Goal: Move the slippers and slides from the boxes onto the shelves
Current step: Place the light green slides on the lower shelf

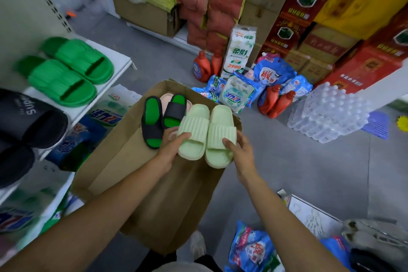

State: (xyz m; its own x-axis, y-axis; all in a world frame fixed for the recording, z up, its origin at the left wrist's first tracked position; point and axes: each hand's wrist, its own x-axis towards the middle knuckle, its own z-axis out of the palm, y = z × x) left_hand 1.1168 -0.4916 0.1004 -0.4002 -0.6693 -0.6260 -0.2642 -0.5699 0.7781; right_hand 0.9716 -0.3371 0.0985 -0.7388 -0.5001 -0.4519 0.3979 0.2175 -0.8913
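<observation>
Above an open cardboard box [141,183], a pair of pale green slides [206,137] is grasped between both hands, left hand [171,146] on one side, right hand [239,152] opposite.

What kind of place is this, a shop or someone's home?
Most likely a small shop or its stockroom. A slotted shelf displays green slides, stacked cartons line the wall, and detergent bags and bottled water sit on the floor. Both hands, left and right, hold pale green slides over a box.

pale green slides [207,134]: paired, soles down, above open cardboard box [136,174] | bright green slides [68,70]: on shelf [114,68]
</observation>
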